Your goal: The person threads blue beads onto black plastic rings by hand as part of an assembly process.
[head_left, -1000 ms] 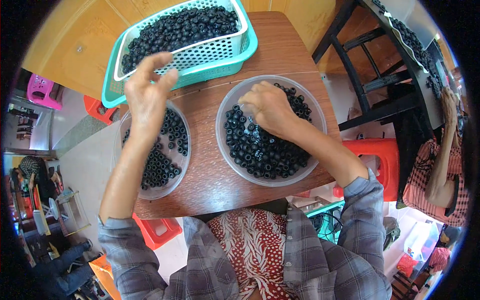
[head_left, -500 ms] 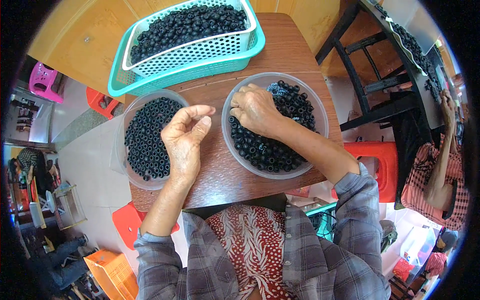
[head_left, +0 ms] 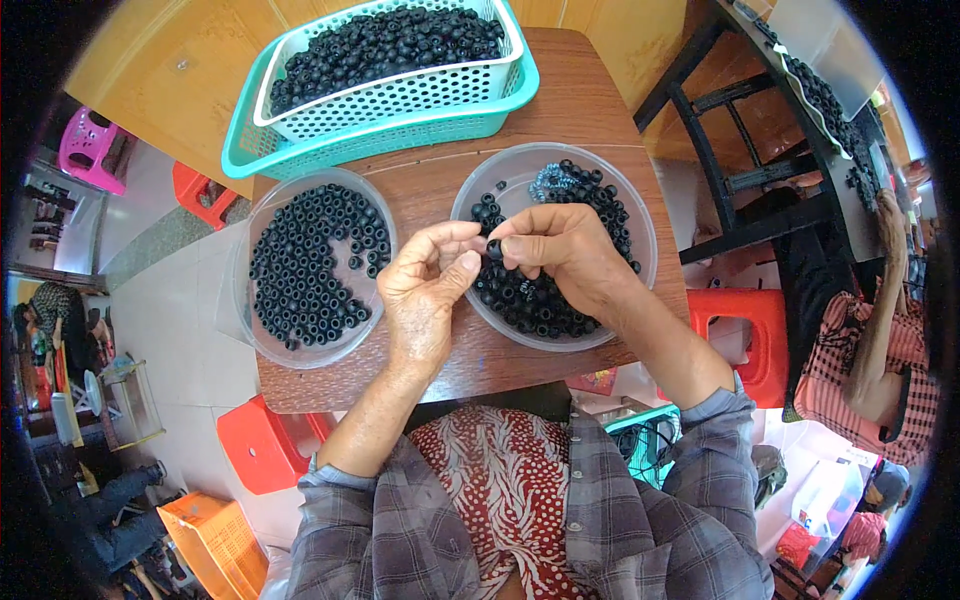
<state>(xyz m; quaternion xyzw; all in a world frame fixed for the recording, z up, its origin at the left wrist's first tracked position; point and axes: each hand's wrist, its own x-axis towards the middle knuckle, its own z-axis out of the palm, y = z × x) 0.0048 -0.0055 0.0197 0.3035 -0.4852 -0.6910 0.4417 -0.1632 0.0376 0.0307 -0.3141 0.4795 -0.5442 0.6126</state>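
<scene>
Above the gap between two clear round tubs, my hands meet. My right hand pinches a small black ring-shaped piece between thumb and fingertips. Close against it, my left hand has its thumb and fingers curled together; whatever they grip is too small to make out. The right tub, partly under my right hand, contains black ring pieces and a clump of small bluish-silver coils. In the left tub lie many similar black rings with open centres.
At the table's back, a white perforated basket full of black pieces sits inside a turquoise basket. Red stools stand beside the brown table. On the right, another person's arm reaches to a dark table bearing more black pieces.
My right hand has come out of the right tub toward me with a black ring piece. My left hand has moved right to meet it, uncovering part of the left tub.
</scene>
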